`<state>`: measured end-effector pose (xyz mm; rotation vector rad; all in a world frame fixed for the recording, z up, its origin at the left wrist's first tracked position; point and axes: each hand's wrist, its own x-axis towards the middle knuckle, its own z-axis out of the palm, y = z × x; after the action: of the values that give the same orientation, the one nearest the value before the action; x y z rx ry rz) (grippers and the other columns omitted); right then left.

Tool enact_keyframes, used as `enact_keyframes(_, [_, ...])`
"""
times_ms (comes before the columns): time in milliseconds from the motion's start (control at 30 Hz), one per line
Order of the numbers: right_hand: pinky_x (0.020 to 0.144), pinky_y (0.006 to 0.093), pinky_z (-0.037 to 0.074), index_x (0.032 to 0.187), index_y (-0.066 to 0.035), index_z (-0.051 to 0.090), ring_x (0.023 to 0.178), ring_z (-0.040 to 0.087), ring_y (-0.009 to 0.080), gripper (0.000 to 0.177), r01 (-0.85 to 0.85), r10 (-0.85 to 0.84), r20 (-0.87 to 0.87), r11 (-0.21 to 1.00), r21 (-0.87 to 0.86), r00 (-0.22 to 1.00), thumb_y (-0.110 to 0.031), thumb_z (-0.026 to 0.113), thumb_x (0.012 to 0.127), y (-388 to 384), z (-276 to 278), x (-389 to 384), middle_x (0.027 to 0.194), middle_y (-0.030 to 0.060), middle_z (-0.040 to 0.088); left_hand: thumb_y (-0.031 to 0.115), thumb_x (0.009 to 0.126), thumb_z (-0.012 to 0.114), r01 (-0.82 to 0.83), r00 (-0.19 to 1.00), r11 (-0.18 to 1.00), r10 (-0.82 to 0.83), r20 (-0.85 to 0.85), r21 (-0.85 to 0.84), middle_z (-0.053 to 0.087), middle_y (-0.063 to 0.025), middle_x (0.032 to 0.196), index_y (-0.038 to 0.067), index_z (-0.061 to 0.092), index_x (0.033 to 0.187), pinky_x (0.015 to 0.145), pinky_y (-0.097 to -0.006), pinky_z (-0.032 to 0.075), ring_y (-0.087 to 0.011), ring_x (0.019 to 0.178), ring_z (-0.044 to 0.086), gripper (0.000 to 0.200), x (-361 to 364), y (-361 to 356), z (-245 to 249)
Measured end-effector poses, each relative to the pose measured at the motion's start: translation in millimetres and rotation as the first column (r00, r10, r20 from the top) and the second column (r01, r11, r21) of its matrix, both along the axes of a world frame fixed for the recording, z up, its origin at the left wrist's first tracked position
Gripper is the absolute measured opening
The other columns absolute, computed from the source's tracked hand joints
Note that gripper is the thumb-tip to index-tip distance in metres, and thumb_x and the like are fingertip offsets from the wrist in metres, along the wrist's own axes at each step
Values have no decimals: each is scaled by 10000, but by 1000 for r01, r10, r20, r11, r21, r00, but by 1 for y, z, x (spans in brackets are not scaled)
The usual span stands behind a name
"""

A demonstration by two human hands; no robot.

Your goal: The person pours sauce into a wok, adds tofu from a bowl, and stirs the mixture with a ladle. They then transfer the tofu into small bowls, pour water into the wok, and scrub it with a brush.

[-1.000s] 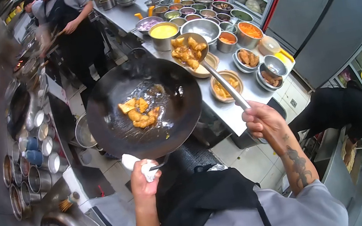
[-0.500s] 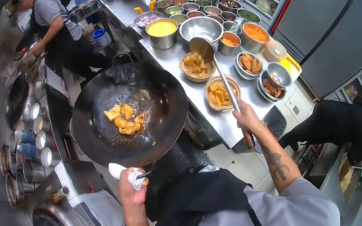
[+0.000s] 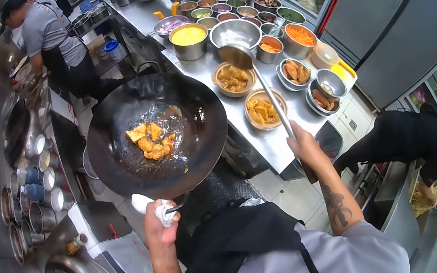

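left hand (image 3: 160,228) closed round a cloth (image 3: 163,215) and the handle (image 3: 175,208) of a wok (image 3: 118,163); right hand (image 3: 305,149) gripping a ladle (image 3: 236,58) near a bowl (image 3: 233,95) of food (image 3: 233,79).

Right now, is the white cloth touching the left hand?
Touching: the head view shows the left hand closed around the white cloth, gripping it.

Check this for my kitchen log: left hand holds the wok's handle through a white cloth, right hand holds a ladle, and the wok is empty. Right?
Not quite: the wok isn't empty; the head view shows browned food pieces in it. The left hand does hold the handle through a white cloth, the right hand a ladle.
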<state>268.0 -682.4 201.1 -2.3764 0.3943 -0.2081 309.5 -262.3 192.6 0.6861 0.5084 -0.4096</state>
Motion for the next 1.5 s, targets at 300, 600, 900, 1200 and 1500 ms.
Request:
enact_keyframes(300, [364, 223, 375, 1282, -63, 438, 425, 431, 74, 393, 163, -130, -139, 195, 967, 982, -69, 501, 894, 18, 4, 1, 671, -1, 458, 113, 824, 554, 75, 997, 995, -75, -2, -72, 604, -119, 734, 37, 531, 902, 437, -325, 445, -218, 670, 608, 112, 7, 7, -11])
enact_keyframes(600, [376, 231, 404, 1341, 2, 437, 422, 484, 85, 484, 53, 163, -224, 687, 725, 961, -22, 537, 868, 81, 58, -2, 665, 14, 518, 122, 818, 580, 125, 992, 990, -125, 9, -60, 597, -107, 715, 47, 542, 854, 430, -323, 456, -215, 664, 610, 92, 4, 7, -17])
enact_keyframes(900, [391, 219, 406, 1220, -12, 475, 430, 456, 69, 320, 63, 432, -348, 550, 833, 832, -68, 474, 906, 207, 80, -1, 687, -2, 485, 90, 838, 556, 120, 984, 977, -140, 108, 174, 582, -105, 700, 21, 528, 888, 421, -321, 471, -202, 563, 593, 90, -2, -9, -25])
enact_keyframes(1200, [383, 237, 415, 1333, -6, 401, 457, 443, 70, 392, 462, 617, -256, -199, 864, 744, -118, 441, 959, 203, 73, -24, 758, 37, 462, 136, 846, 575, 133, 989, 991, -134, -68, -22, 589, -91, 709, 55, 529, 875, 452, -323, 451, -206, 623, 601, 97, -3, 16, -37])
enact_keyframes(1500, [322, 226, 379, 1284, -1, 428, 413, 445, 72, 383, 281, 382, -178, -235, 931, 907, -80, 479, 913, 147, 97, -33, 739, 44, 494, 137, 833, 587, 129, 990, 985, -134, -37, -111, 610, -90, 707, 81, 565, 831, 437, -322, 451, -207, 661, 619, 61, -5, 29, -34])
